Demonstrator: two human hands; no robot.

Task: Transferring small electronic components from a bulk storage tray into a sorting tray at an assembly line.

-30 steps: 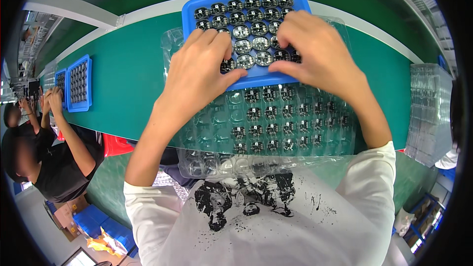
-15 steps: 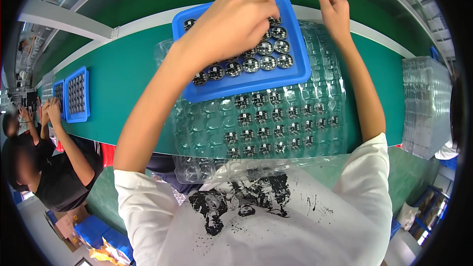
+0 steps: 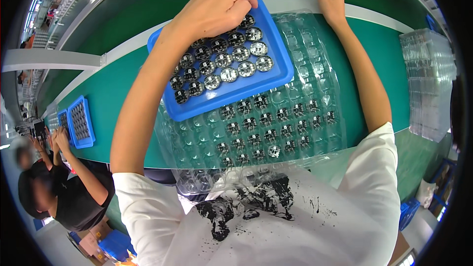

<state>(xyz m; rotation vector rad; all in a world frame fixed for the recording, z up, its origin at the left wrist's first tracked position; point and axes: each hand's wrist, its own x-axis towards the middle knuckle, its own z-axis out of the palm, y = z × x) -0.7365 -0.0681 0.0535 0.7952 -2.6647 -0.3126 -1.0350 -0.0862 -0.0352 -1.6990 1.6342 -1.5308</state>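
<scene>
My left hand [image 3: 217, 7] is over the far part of a blue tray [image 3: 229, 99], its fingers bent and bunched near the far rim. Whatever the fingertips may pinch is hidden behind the hand. Rows of round, shiny dark parts with small components [image 3: 228, 74] lie in the tray. Under and in front of it spreads a clear plastic blister sheet [image 3: 315, 88], with similar dark parts [image 3: 282, 114] in several of its pockets. Beyond the sheet's far right corner, my right hand [image 3: 330, 0] is held with curled fingers; anything in them is too small to make out.
A tall stack of clear blister trays [image 3: 426, 83] stands at the right end of the green table [image 3: 118, 98]. On the left, a co-worker in black [image 3: 74, 192] reaches toward another filled blue tray [image 3: 81, 120]. A pale metal bar [image 3: 54, 59] runs along the left.
The whole view has tilted, so tray and sheet appear turned and shifted left. My left hand has drawn toward the tray's far edge, uncovering more parts. My right hand stays curled.
</scene>
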